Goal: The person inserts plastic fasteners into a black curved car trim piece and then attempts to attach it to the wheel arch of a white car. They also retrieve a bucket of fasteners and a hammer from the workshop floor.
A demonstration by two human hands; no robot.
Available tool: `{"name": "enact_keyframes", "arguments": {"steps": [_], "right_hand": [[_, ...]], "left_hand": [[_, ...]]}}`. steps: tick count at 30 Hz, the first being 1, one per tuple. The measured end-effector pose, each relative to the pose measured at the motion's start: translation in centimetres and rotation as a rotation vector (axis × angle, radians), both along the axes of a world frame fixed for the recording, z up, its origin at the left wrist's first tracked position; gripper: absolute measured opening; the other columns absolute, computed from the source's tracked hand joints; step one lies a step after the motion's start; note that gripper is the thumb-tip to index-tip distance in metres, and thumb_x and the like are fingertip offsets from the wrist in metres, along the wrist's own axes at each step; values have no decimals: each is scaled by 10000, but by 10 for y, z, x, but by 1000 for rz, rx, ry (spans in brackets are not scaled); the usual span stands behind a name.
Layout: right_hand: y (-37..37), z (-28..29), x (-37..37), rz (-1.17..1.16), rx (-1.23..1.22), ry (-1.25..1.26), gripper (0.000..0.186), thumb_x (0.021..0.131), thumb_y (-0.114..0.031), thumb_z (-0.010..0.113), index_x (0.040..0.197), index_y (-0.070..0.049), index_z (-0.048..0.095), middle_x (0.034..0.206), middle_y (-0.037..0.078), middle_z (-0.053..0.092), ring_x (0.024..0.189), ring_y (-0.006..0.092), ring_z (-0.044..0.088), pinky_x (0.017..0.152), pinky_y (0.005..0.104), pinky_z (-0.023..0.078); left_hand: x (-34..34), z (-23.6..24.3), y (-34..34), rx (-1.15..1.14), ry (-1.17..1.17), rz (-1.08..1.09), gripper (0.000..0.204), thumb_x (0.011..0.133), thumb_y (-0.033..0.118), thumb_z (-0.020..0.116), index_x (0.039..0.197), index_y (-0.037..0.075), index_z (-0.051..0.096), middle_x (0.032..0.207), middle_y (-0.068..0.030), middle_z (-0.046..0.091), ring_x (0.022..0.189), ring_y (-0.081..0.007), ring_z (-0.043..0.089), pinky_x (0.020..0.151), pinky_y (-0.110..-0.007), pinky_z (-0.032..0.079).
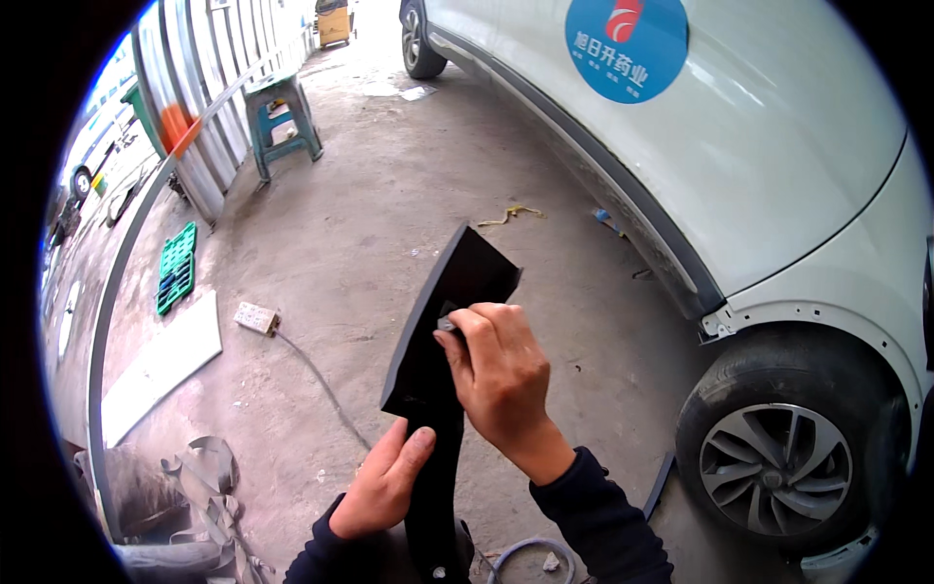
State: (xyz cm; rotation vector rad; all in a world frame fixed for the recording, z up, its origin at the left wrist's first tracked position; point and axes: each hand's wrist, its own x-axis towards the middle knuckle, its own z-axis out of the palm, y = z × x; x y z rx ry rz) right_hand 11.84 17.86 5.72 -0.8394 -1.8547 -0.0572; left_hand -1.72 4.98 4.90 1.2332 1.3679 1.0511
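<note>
A long black plastic trim piece (450,274) is raised in front of me, its wide upper end angled and its narrow part running down to the lower edge. My left hand (387,473) grips it below the wide end, thumb along the side. My right hand (501,380) pinches a small grey piece (447,324) against the dark face of the trim. What that small piece is, I cannot tell.
A white car (778,185) with its front wheel (773,467) fills the right. Leftward are a stool (282,146), green tool case (175,268), white panel (165,355), power strip (257,317) with cable and metal frame (100,389). A loose dark strip (660,482) lies beside the wheel.
</note>
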Motion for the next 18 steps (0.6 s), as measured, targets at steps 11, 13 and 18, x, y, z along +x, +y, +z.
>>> {"name": "enact_keyframes", "arguments": {"steps": [11,13,18], "right_hand": [[-1,-1,-1,-38,32,-47,214,817,-116,778,960,-47,634,912,75,618,804,254,604,645,345,517],[-2,1,-1,-35,22,-54,209,820,-116,775,958,-45,635,911,75,620,799,254,603,642,343,516],[-8,10,-1,-21,-56,-65,176,835,-72,759,935,-28,622,894,112,631,801,291,615,668,370,499]], "left_hand": [[-5,5,3,-97,-113,-40,381,1059,323,479,1043,-56,518,885,-71,519,850,-141,472,774,-303,428],[-8,4,2,-128,-108,-62,400,1063,346,465,1032,-50,511,889,-102,514,862,-159,472,792,-323,429],[-9,1,2,-133,-117,-79,416,1061,361,464,1032,-52,509,883,-144,515,852,-190,480,798,-341,431]]}}
